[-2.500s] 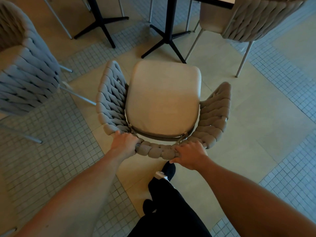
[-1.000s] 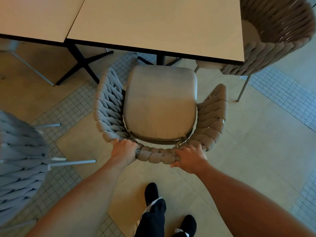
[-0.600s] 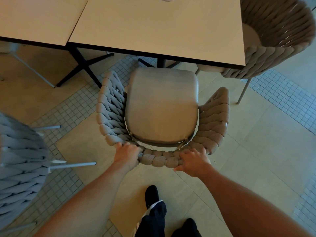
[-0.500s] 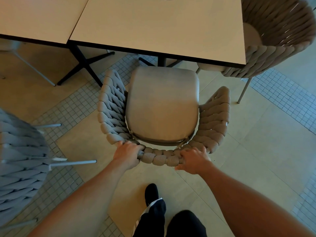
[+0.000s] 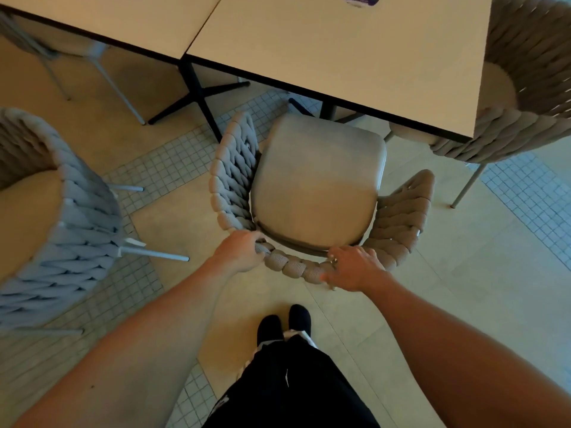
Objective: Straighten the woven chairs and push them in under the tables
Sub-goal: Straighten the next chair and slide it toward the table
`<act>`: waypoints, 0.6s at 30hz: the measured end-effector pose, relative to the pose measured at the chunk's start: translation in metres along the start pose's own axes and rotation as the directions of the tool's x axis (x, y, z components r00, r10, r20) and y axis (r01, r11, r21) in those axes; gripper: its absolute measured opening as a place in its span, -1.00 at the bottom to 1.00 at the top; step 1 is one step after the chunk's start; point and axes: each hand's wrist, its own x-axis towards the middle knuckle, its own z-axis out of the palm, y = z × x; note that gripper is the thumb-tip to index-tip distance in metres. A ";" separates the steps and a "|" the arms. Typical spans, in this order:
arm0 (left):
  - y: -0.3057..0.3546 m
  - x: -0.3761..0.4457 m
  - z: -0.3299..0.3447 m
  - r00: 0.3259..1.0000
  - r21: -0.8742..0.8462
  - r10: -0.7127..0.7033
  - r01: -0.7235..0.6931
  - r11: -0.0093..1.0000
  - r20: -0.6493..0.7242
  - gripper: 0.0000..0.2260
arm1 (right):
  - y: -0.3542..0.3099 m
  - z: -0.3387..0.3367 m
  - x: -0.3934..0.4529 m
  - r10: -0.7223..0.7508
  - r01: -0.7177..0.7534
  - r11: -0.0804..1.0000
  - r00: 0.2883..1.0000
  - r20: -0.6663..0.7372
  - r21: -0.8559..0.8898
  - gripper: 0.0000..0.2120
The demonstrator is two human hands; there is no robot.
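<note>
A: Nearest the camera, dark trousers (image 5: pixel 290 381) and two black shoes (image 5: pixel 284 324) stand on the pale floor (image 5: pixel 463 273), just behind the middle woven chair (image 5: pixel 315 186).

B: And the hands?

A: Both are on that chair's braided back rail (image 5: pixel 293 267). The left hand (image 5: pixel 239 253) grips the rail at its left end, fingers curled over the top. The right hand (image 5: pixel 355 268) lies on the rail's right end with its fingers spread and fairly straight, resting more than clamping.

B: Where does the chair sit?

A: Facing the table (image 5: pixel 340 47), its seat cushion (image 5: pixel 318 183) with the front edge right at the table's near edge, just starting under. Most of the seat is still out in the open.

B: Around it?

A: To the chair's left, a second woven chair (image 5: pixel 61 217) stands well out, turned away at an angle. To its right, a third woven chair (image 5: pixel 525 97) sits at the table's corner, partly under the top. Beyond the middle chair, black table legs (image 5: pixel 200 97) cross on small mosaic tiles (image 5: pixel 173 162), and a second tabletop (image 5: pixel 102 17) butts against the first. A purple sticker (image 5: pixel 360 0) shows at the table's far edge.
</note>
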 end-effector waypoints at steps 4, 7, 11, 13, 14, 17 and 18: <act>0.001 -0.019 -0.004 0.993 -0.150 -0.106 0.096 0.984 -0.057 -0.62 | -0.008 -0.007 -0.005 -0.041 0.040 0.999 0.999 -0.008 -0.031 -0.40; -0.009 -0.034 -0.008 0.975 -0.251 -0.197 0.168 0.953 -0.098 -0.61 | -0.020 -0.012 -0.007 -0.101 0.100 0.993 0.995 -0.014 -0.059 -0.32; -0.026 -0.053 -0.015 0.939 -0.359 -0.327 0.270 0.893 -0.105 -0.49 | -0.046 -0.025 -0.004 -0.202 0.199 0.969 0.979 -0.005 -0.148 -0.17; -0.037 -0.061 -0.018 0.914 -0.403 -0.390 0.316 0.859 -0.113 -0.46 | -0.063 -0.032 0.000 -0.258 0.252 0.947 0.966 -0.001 -0.197 -0.13; -0.043 -0.065 -0.019 0.900 -0.432 -0.422 0.340 0.836 -0.107 -0.46 | -0.072 -0.036 0.002 -0.282 0.276 0.937 0.959 0.002 -0.215 -0.14; -0.064 -0.079 -0.025 0.867 -0.530 -0.489 0.373 0.761 -0.092 -0.43 | -0.103 -0.047 0.009 -0.356 0.349 0.901 0.934 0.024 -0.257 -0.21; -0.072 -0.084 -0.029 0.858 -0.559 -0.507 0.380 0.737 -0.086 -0.43 | -0.115 -0.051 0.012 -0.376 0.372 0.889 0.926 0.038 -0.267 -0.25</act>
